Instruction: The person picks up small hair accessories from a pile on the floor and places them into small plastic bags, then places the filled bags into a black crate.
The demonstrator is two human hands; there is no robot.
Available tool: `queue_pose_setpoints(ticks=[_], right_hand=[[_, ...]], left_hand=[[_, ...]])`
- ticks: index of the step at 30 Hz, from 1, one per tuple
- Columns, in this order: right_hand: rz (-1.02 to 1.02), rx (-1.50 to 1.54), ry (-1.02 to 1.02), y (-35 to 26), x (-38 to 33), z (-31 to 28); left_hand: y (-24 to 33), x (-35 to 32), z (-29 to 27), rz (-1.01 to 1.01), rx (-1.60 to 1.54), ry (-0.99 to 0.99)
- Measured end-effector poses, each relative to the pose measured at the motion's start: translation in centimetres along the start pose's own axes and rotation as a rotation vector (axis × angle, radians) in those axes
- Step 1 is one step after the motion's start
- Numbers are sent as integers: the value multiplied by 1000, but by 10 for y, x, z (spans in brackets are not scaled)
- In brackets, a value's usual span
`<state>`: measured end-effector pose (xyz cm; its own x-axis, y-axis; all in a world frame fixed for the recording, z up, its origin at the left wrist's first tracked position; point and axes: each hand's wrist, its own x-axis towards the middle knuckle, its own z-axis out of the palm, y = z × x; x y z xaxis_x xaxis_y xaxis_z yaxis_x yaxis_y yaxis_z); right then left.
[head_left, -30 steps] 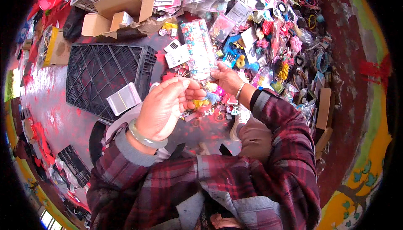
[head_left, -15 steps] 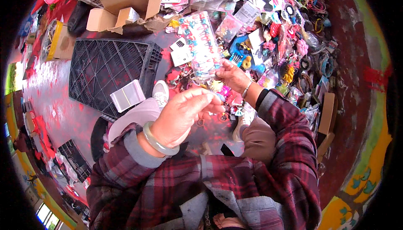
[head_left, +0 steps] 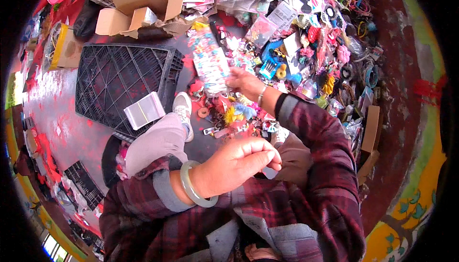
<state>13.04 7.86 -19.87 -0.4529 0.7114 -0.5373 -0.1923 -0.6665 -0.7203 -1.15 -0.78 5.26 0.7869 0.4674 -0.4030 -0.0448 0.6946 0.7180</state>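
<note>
My right hand (head_left: 249, 84) is closed on the lower right edge of a long clear packet (head_left: 209, 63). Rows of small red, blue and white pieces show through it, blurred. Closer to my body, my left hand (head_left: 239, 163) is bent with thumb and fingers pinched together, a pale bangle on its wrist. A small greyish bit shows under its fingertips; I cannot make out what it is. Below the packet lies a heap of hair accessories, with a yellow flower-like piece (head_left: 233, 114) and a light blue one (head_left: 247, 111) among them.
A black plastic crate (head_left: 125, 87) lies at left, with a stack of clear sleeves (head_left: 144, 111) at its near corner. An open cardboard box (head_left: 143, 11) stands behind. Mixed accessories and packets (head_left: 330, 51) spread along the right. My shoe (head_left: 182, 111) rests beside the crate.
My right hand has moved the packet left and slightly nearer, tilting it. My left hand has drawn back toward my body and to the right, uncovering the yellow and blue pieces.
</note>
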Motion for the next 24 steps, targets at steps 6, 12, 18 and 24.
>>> queue_pose_setpoints(ticks=[6,12,18,24], right_hand=[[55,68,-138,-12,15,48],[73,-44,-189,-17,39,74],[-37,-135,-290,-3,107,116],[-452,-728,105,1,137,142]], left_hand=[[0,-5,-7,42,-3,53],[1,-10,-6,55,-1,21],[4,-8,-10,42,21,39],[8,-5,-6,-33,-18,73]])
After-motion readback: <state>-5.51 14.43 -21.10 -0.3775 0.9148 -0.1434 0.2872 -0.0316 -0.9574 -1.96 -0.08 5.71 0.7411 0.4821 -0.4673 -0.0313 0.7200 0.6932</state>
